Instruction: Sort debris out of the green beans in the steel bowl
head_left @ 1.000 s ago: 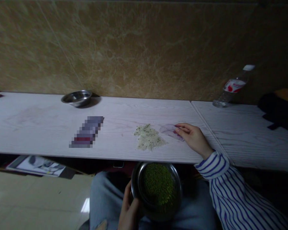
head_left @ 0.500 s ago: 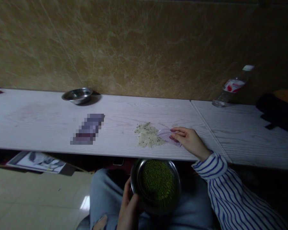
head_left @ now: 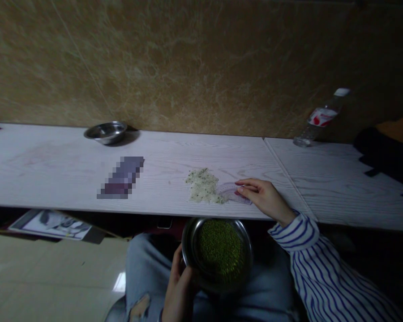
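Near the worktop's (head_left: 164, 147) front edge: right hand (head_left: 263, 197) pinches clear protractor (head_left: 233, 192), its far end touching the right side of the white grain pile with dark specks (head_left: 203, 187). Left hand (head_left: 181, 290) grips left rim of steel bowl of green beans (head_left: 221, 250), held over the lap, just below that edge. Empty metal bowl (head_left: 106, 133) at back edge, left; pixelated flat item (head_left: 122, 177) in front of it. Plastic bottle (head_left: 319, 118) upright at back edge, right.
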The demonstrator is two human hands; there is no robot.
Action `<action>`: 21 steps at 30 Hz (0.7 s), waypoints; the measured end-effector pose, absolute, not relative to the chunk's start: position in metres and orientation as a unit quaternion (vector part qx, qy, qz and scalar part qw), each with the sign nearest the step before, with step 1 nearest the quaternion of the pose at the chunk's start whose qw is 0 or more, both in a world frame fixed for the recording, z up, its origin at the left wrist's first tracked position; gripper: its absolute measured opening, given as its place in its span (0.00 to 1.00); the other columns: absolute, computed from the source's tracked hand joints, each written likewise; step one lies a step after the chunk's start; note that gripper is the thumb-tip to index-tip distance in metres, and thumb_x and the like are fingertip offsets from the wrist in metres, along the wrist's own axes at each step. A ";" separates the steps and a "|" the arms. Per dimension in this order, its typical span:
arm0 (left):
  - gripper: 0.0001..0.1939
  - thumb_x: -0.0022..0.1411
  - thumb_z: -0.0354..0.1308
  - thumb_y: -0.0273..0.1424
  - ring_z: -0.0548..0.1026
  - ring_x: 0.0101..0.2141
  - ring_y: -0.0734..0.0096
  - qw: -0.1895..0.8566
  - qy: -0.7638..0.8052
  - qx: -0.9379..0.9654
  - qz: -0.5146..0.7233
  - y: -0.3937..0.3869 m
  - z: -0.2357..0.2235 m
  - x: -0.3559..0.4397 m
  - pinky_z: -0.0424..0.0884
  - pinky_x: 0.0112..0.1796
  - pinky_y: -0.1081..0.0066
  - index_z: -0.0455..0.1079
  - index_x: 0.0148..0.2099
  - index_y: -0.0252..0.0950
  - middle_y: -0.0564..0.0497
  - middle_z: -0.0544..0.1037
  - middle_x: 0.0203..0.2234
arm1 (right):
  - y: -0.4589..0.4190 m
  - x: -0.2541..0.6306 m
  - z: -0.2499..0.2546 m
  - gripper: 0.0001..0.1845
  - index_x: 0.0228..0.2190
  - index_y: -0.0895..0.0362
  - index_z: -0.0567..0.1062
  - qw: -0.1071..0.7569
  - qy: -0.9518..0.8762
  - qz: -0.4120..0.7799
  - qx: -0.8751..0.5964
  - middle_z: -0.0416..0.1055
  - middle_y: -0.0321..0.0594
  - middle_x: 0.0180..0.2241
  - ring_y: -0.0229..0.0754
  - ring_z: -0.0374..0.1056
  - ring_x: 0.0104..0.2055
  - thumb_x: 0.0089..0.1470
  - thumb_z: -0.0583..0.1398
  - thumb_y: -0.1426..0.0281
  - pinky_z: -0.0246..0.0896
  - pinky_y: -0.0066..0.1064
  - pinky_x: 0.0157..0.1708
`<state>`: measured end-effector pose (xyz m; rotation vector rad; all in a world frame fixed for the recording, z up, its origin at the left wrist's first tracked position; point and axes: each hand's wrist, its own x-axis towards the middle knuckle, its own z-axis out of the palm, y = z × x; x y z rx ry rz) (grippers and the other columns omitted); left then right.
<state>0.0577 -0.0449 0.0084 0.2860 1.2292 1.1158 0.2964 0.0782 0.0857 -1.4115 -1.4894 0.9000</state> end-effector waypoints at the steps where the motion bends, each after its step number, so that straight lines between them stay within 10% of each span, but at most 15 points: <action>1: 0.37 0.48 0.64 0.34 0.74 0.48 0.52 0.665 0.544 0.126 0.495 -0.045 0.009 0.058 0.72 0.40 0.63 0.63 0.62 0.42 0.45 0.79 0.46 | 0.078 0.296 0.086 0.13 0.37 0.56 0.81 0.437 -0.599 0.360 -0.566 0.82 0.42 0.32 0.46 0.79 0.36 0.49 0.65 0.64 0.75 0.38 0.40; 21: 0.34 0.49 0.64 0.35 0.74 0.46 0.52 0.667 0.531 0.138 0.504 -0.047 0.011 0.062 0.72 0.40 0.62 0.64 0.59 0.40 0.44 0.79 0.45 | 0.059 0.306 0.091 0.13 0.37 0.55 0.82 0.425 -0.613 0.325 -0.581 0.82 0.42 0.33 0.46 0.79 0.36 0.49 0.65 0.64 0.75 0.37 0.39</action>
